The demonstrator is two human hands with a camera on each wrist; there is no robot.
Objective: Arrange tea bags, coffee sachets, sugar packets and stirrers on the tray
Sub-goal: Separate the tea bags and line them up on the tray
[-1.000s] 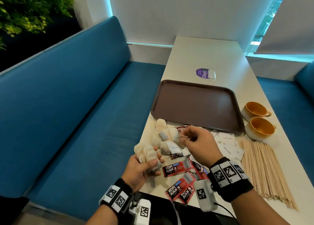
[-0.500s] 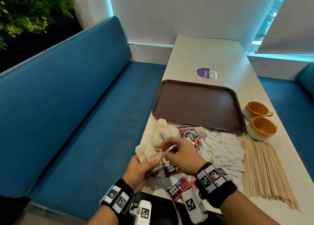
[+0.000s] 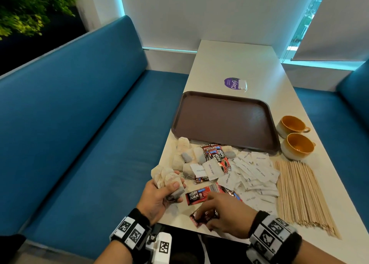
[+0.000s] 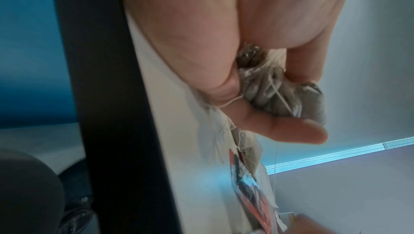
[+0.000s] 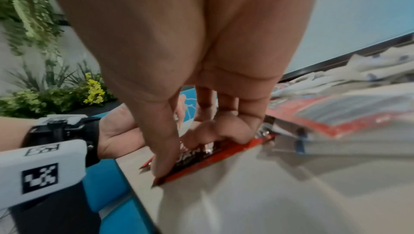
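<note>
My left hand (image 3: 169,192) holds a bunch of tea bags (image 3: 166,179) just off the table's near left corner; in the left wrist view thumb and fingers of that left hand (image 4: 309,103) squeeze the crumpled tea bags (image 4: 280,99), strings dangling. My right hand (image 3: 205,211) is down at the table's near edge, fingertips and thumb pinching a red coffee sachet (image 3: 204,217) that lies flat; the right wrist view shows the right hand (image 5: 190,149) on this sachet (image 5: 212,158). The brown tray (image 3: 223,120) beyond the pile holds nothing.
More tea bags (image 3: 185,156), red sachets (image 3: 214,154) and white sugar packets (image 3: 255,176) lie mixed in front of the tray. Wooden stirrers (image 3: 299,196) lie in a row on the right. Two orange cups (image 3: 295,146) stand right of the tray. A blue bench (image 3: 79,144) runs along the left.
My right hand left the middle of the pile, came to the left hand's bunch, then dropped to the sachet at the near edge. The left hand kept its tea bags.
</note>
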